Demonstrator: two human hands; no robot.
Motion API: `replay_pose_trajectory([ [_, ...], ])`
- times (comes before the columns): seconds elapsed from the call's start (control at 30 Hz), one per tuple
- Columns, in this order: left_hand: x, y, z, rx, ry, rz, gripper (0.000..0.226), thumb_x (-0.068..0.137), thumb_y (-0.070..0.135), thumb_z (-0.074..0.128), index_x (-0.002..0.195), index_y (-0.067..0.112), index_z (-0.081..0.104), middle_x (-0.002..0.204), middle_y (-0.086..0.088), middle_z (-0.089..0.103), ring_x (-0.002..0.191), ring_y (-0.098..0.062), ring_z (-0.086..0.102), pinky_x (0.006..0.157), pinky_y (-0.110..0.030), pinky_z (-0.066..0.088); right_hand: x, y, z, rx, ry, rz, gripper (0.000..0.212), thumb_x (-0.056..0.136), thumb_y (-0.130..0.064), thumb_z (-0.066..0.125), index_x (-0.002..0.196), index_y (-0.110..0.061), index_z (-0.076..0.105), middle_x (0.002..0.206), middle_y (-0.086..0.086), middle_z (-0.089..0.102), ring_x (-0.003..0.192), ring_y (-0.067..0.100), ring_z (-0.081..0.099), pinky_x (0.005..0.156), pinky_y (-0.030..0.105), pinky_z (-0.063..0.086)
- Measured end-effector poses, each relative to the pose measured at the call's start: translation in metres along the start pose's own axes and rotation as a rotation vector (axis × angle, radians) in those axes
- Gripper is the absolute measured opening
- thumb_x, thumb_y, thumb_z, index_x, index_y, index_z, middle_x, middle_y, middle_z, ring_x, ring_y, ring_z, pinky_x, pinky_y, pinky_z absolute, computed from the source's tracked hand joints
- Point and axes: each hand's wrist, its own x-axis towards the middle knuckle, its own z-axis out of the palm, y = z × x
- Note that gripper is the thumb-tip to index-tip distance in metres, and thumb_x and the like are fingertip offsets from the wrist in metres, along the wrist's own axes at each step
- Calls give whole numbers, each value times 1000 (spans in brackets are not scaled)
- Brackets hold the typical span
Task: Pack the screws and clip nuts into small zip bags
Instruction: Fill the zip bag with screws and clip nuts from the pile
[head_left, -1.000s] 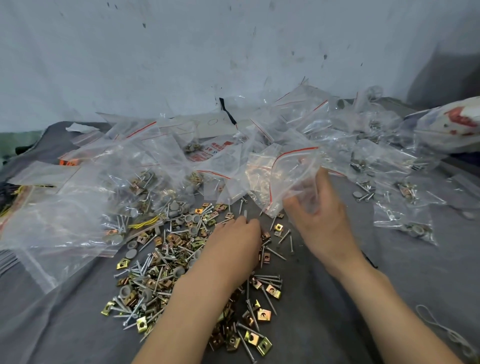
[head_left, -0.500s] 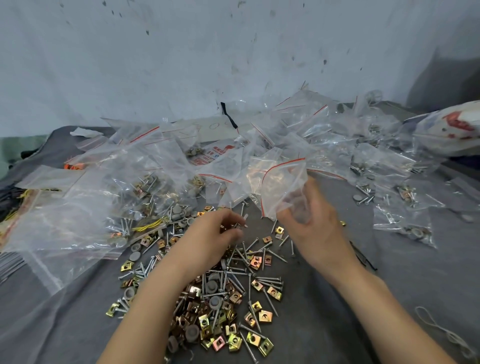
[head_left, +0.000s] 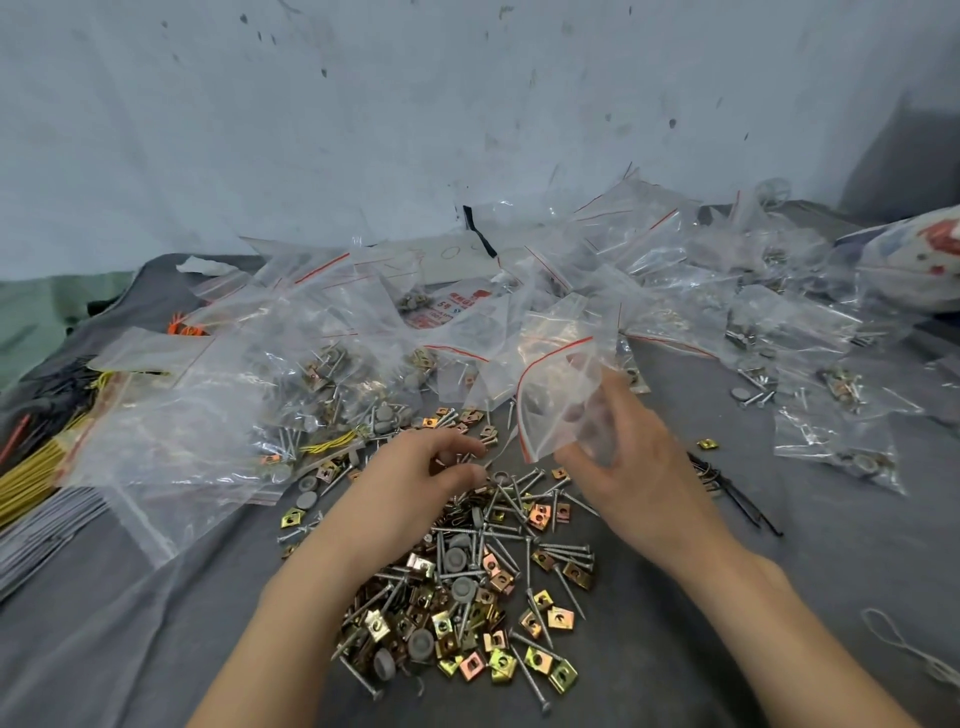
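Head view shows the right hand (head_left: 639, 467) pinching a small clear plastic zip bag (head_left: 558, 395) by its lower part. The bag's red-lined mouth faces up and left at the centre of the frame, just above the far edge of the loose pile of silver screws (head_left: 519, 540) and brass-coloured square clip nuts (head_left: 558, 618). The left hand (head_left: 415, 483) rests on that pile left of centre with its fingers curled toward the thumb (whether they pinch a piece is too small to tell).

The step in hand looks like feeding a portion into the bag. It would go best with the mouth spread wide and brought low beside the pile. Screws should go in head first so their points spare the thin film, and the seal is pressed along its whole line afterwards.

A dark grey cloth (head_left: 130, 649) covers the tabletop. Filled clear bags (head_left: 332, 374) heap across the middle of the frame. A bundle of yellow wires (head_left: 26, 483) lies at the left edge, and black ties (head_left: 743, 504) lie right of the right hand. Behind stands a pale wall (head_left: 363, 130) speckled with dark marks.
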Motion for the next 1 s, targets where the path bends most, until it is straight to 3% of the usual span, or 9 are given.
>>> replay_pose_trajectory([
  [0.13, -3, -1, -1, -23, 12, 29, 21, 94, 29, 65, 115, 29, 69, 73, 12, 55, 55, 11, 51, 52, -9, 35, -3, -1, 1, -47, -16, -30, 64, 88, -38, 62, 144, -42, 32, 102, -23, 57, 97, -6, 53, 87, 36, 44],
  [0.2, -4, -1, 1, -50, 7, 26, 22, 96, 25, 63, 117, 29, 68, 77, 12, 65, 57, 12, 54, 54, -7, 37, -3, 1, 1, -60, -23, -35, 65, 89, -36, 64, 145, -42, 31, 102, -24, 56, 99, -7, 52, 89, 35, 43],
  [0.3, -4, 0, 7, -79, -8, 37, 27, 99, 21, 57, 124, 30, 63, 86, 19, 74, 74, 7, 63, 65, -4, 43, -3, 3, 2, -78, -21, -51, 66, 90, -36, 65, 145, -44, 29, 102, -26, 55, 101, -14, 48, 88, 33, 40],
  [0.43, -4, 2, 14, -77, 16, 50, 29, 101, 25, 53, 129, 32, 58, 87, 21, 72, 86, 11, 64, 75, -5, 45, -1, 4, 4, -78, -17, -49, 68, 90, -35, 68, 145, -46, 28, 104, -23, 57, 100, -10, 49, 85, 30, 38],
  [0.57, -3, 2, 15, -100, 58, 32, 16, 101, 29, 52, 114, 37, 56, 93, 27, 72, 95, 14, 61, 78, -6, 43, 0, 4, 5, -87, -25, -55, 68, 90, -36, 68, 147, -40, 30, 107, -19, 59, 97, -8, 51, 87, 32, 41],
  [0.7, 1, 6, 10, -217, 227, -49, 7, 97, 25, 60, 100, 30, 57, 82, 20, 74, 79, 8, 65, 64, -22, 51, -1, 3, 6, -100, -25, -72, 68, 88, -36, 67, 146, -39, 30, 108, -18, 60, 93, -5, 51, 87, 32, 42],
  [0.8, 2, 11, 4, -339, 340, -71, 3, 94, 21, 64, 95, 24, 62, 73, 10, 74, 58, -2, 63, 45, -17, 44, 0, 4, 6, -102, -23, -72, 68, 88, -35, 68, 145, -40, 30, 106, -21, 57, 104, -10, 47, 85, 29, 38],
  [0.9, 3, 15, 2, -429, 338, -61, 5, 95, 25, 63, 95, 25, 69, 66, 7, 71, 47, -5, 54, 40, -17, 38, -1, 5, 5, -107, -23, -80, 69, 90, -36, 70, 146, -40, 29, 105, -22, 56, 103, -10, 48, 86, 31, 41],
  [1.0, 3, 20, 3, -425, 324, -10, 18, 101, 21, 54, 101, 26, 71, 64, 10, 63, 50, -6, 54, 45, -20, 41, -2, 6, 4, -96, -38, -84, 70, 91, -38, 70, 148, -40, 29, 106, -22, 57, 98, -4, 56, 90, 38, 49],
])
